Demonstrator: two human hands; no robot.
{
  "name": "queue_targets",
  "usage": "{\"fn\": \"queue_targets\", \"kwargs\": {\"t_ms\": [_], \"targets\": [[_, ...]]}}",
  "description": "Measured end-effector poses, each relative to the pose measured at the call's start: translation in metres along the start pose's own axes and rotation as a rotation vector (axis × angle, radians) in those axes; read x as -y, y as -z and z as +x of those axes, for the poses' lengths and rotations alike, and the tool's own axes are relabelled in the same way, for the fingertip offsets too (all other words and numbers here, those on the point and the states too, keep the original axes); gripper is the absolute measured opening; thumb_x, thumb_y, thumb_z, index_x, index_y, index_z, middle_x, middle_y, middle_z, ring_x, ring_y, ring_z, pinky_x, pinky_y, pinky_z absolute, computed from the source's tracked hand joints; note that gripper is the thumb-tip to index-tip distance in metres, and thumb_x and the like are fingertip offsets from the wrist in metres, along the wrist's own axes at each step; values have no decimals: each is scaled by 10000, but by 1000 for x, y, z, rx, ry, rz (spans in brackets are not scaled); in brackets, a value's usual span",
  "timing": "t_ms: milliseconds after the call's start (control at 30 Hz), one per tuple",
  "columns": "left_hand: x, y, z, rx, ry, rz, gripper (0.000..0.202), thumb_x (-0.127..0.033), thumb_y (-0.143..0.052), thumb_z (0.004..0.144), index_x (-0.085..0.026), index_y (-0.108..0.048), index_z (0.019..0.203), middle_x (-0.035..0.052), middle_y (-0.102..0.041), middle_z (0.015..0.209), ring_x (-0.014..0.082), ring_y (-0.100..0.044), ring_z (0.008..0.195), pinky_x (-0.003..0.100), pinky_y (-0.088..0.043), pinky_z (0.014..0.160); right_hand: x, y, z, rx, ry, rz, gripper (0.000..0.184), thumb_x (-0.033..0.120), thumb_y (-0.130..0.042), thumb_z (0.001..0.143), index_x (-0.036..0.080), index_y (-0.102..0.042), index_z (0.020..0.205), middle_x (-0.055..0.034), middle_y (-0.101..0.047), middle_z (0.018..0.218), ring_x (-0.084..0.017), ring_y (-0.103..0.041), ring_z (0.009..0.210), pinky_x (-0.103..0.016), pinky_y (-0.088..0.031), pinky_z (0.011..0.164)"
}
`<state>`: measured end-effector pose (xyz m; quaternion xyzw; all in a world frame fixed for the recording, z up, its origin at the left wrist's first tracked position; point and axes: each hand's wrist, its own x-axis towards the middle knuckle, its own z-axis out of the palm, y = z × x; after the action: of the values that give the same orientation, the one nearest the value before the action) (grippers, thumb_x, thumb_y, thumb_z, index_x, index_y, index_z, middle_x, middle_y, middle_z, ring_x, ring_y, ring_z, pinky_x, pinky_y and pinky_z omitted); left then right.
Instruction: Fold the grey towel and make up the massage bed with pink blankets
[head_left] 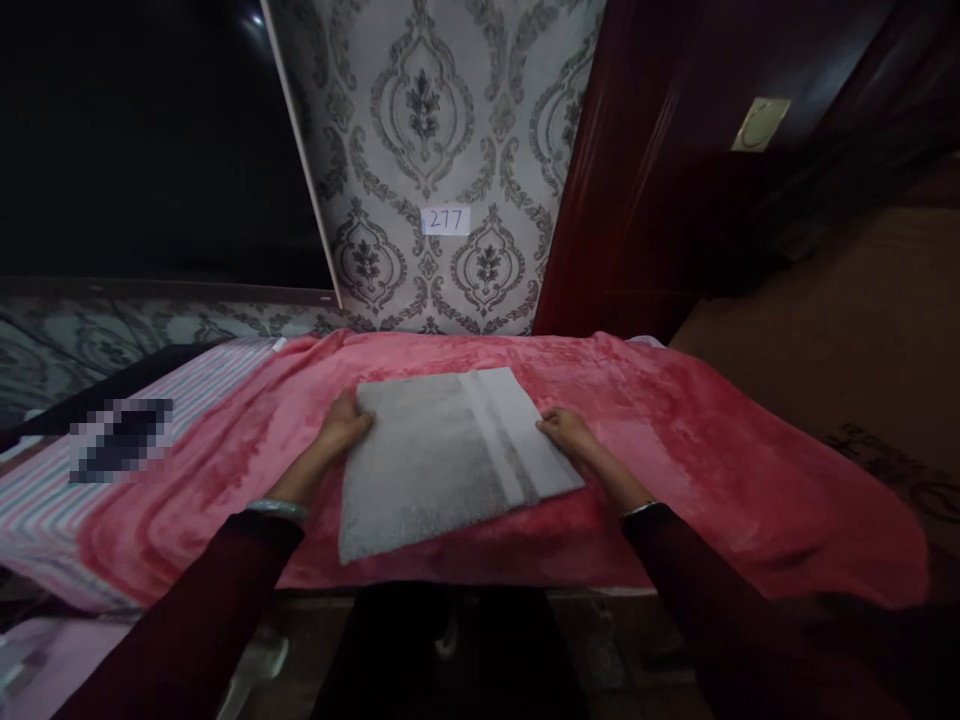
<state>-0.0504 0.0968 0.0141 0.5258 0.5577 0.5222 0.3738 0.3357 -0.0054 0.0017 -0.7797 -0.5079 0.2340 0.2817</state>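
left hand (345, 425) pinches the left edge of the grey cloth (420, 455), right hand (568, 432) pinches its paler right edge, and the piece lies flat between them! it's over the red blanket (660, 440); touching or not, i can't tell. the danger: an uneven pull could skew it, a loose pinch could drop a corner, a dragging edge could ruck the blanket.

the cloth (420, 455) is grey with pale bands, the blanket (697, 440) mottled pinkish-red.

dark-maroon sleeves (217, 575) end near a pale bangle (277, 509) and thin bracelet (640, 508).
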Motion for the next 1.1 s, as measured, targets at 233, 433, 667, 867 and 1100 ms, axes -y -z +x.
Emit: {"fn": "queue_targets", "kwargs": {"t_ms": [233,433,667,867,1100], "targets": [[-46,-68,-4,349,-296,967,710,-447,-510,944,-114,-377,1557,222,-307,1653,372,-217,1557,561,-208,1238,82,-27,14,-118,386,-402,588,438,-413,1042,232,-377,1592,-101,-309,1666,-304,-251,1537,-485,-233,1224],[-13,-91,-25,355,-276,1208,700,-558,-345,1002,-173,-370,1586,218,-251,1673,413,-165,1563,657,-118,1220,68,-67,22,-24,364,-519,568,491,-323,1074,287,-350,1603,-67,-288,1677,-291,-220,1548,-534,-193,1231],[-11,-88,-22,363,-270,1209,708,-585,-339,997,-209,-356,1597,196,-241,1683,412,-155,1565,653,-131,1220,59,-68,26,-17,335,-513,555,463,-273,1084,286,-348,1605,-48,-270,1684,-264,-216,1553,-513,-175,1246],[-12,-88,-26,341,-294,1172,669,-584,-371,988,-292,-372,1590,155,-268,1684,428,-180,1555,682,-140,1205,91,-59,31,80,307,-519,604,514,-275,1069,256,-330,1612,-105,-249,1685,-322,-192,1557,-605,-204,1214],[-8,-87,-25,342,-309,1164,659,-579,-387,985,-310,-378,1587,114,-253,1694,435,-165,1556,680,-132,1208,114,-84,44,130,559,-538,575,525,-327,1063,327,-331,1603,-38,-250,1692,-282,-158,1567,-594,-161,1228]]}}
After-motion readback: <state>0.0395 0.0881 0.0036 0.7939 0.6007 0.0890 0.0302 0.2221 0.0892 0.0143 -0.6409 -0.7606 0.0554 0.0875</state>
